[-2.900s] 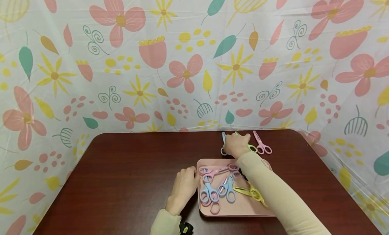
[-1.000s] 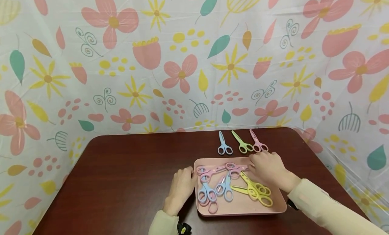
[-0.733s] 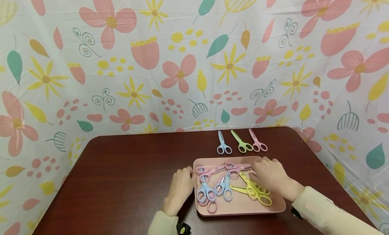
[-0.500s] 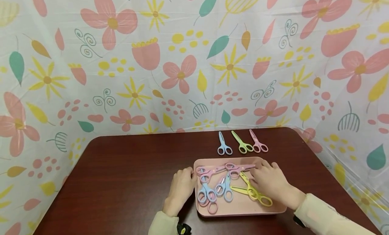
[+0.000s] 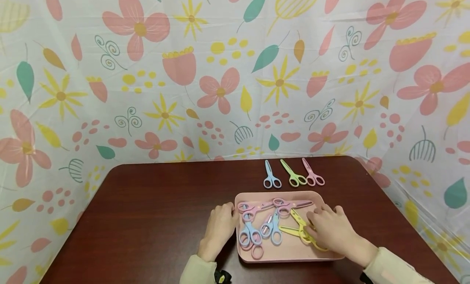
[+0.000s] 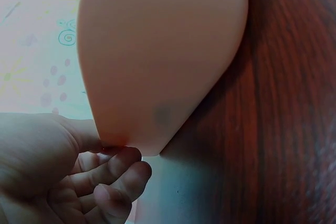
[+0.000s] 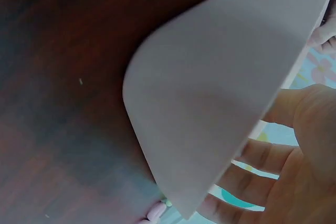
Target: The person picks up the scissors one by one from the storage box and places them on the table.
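My left hand (image 5: 220,222) pinches the left rim of a pink tray (image 5: 286,253), and in the left wrist view its fingers are bent at the tray's edge. Inside the tray's right part, my right hand (image 5: 334,229) is over two overlapping yellow scissors (image 5: 299,222), its fingertips at their handles. Those handles are partly covered by the hand. In the right wrist view the fingers reach spread over the rim, with the tips hidden behind the tray wall. Pink scissors (image 5: 290,205) and blue scissors (image 5: 274,231) lie in the tray's middle and left.
Behind the tray, blue scissors (image 5: 271,178), green scissors (image 5: 293,174) and pink scissors (image 5: 312,174) lie in a row, blades toward the back edge. All stand on a dark brown table (image 5: 158,218). A flower-patterned curtain (image 5: 220,125) hangs behind it.
My right hand has come from the row of scissors behind the tray, over the tray's back right corner, down to the yellow scissors. My left hand has stayed at the tray's left rim.
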### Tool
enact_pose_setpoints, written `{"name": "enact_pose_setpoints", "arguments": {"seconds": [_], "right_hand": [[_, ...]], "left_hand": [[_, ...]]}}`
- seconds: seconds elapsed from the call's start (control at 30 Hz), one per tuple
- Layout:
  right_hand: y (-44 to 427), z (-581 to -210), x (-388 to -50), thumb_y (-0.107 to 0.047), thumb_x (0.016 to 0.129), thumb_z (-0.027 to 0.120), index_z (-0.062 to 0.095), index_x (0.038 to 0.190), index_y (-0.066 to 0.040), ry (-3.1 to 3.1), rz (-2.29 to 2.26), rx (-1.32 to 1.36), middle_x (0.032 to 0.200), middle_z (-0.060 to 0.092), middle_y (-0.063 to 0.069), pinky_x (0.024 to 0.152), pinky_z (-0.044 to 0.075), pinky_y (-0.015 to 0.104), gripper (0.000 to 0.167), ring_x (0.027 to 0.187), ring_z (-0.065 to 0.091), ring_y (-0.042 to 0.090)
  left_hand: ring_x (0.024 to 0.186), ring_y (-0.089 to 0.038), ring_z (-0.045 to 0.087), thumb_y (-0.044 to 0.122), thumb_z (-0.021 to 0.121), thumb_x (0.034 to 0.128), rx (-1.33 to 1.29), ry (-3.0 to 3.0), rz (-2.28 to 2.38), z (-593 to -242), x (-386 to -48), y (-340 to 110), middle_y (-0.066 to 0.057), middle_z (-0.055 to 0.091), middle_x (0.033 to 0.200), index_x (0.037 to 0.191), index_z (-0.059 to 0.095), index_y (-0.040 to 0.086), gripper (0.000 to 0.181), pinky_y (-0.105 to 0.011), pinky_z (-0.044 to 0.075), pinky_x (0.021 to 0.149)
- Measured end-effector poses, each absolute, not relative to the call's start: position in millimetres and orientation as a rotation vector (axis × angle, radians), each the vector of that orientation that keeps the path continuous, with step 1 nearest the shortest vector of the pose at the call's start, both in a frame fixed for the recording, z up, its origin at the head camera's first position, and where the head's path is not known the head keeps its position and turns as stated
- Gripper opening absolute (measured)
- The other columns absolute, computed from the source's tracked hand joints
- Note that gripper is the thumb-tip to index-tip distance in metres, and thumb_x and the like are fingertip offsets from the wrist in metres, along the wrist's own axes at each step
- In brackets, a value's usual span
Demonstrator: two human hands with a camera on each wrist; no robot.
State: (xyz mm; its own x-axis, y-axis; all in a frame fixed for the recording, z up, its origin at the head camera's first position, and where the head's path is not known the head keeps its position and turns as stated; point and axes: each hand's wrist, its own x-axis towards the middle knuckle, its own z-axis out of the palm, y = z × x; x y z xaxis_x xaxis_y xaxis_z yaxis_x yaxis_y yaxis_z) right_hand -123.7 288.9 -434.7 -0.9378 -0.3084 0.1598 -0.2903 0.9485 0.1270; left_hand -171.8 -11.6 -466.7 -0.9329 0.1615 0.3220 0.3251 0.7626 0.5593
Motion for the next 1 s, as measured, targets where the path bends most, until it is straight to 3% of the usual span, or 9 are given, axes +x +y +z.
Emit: {"name": "enact_pose_setpoints", "arguments": {"seconds": [0.2, 0.43, 0.77, 1.0], "right_hand": [[289.7, -440.1, -119.4, -0.042, 0.081, 0.071, 0.040, 0.061, -0.025, -2.931, -0.107, 0.463, 0.063, 0.037, -0.009, 0.063, 0.031, 0.047, 0.041, 0.060, 0.042, 0.013], [291.4, -440.7, -117.7, -0.038, 0.077, 0.073, 0.039, 0.060, -0.025, -2.950, -0.044, 0.432, 0.063, 0.036, -0.009, 0.063, 0.030, 0.045, 0.041, 0.063, 0.041, 0.011], [293.6, -432.7, -117.7, -0.032, 0.062, 0.075, 0.042, 0.060, -0.022, -3.053, -0.038, 0.403, 0.066, 0.039, -0.006, 0.061, 0.033, 0.043, 0.034, 0.071, 0.046, 0.016], [294.9, -411.2, -119.9, -0.028, 0.058, 0.073, 0.043, 0.057, -0.021, -3.139, -0.099, 0.409, 0.060, 0.039, -0.006, 0.058, 0.031, 0.040, 0.030, 0.063, 0.039, 0.014]], "left_hand": [[0.050, -0.016, 0.040, 0.011, 0.065, 0.0882, -0.382, -2.692, -0.916, -466.2, -172.3, -12.1, 0.005, 0.036, 0.051, 0.060, 0.043, 0.015, 0.036, -0.032, 0.036, 0.047], [0.049, -0.014, 0.038, 0.012, 0.066, 0.0884, -0.381, -2.696, -0.922, -465.6, -172.2, -12.0, 0.006, 0.034, 0.052, 0.060, 0.042, 0.015, 0.037, -0.030, 0.034, 0.045], [0.049, -0.014, 0.038, 0.011, 0.066, 0.0890, -0.381, -2.698, -0.924, -464.7, -171.3, -11.9, 0.007, 0.034, 0.052, 0.060, 0.043, 0.016, 0.037, -0.030, 0.033, 0.044], [0.048, -0.013, 0.037, 0.011, 0.065, 0.0893, -0.387, -2.695, -0.930, -464.5, -171.1, -11.8, 0.007, 0.032, 0.052, 0.060, 0.042, 0.015, 0.038, -0.029, 0.032, 0.043]]}}
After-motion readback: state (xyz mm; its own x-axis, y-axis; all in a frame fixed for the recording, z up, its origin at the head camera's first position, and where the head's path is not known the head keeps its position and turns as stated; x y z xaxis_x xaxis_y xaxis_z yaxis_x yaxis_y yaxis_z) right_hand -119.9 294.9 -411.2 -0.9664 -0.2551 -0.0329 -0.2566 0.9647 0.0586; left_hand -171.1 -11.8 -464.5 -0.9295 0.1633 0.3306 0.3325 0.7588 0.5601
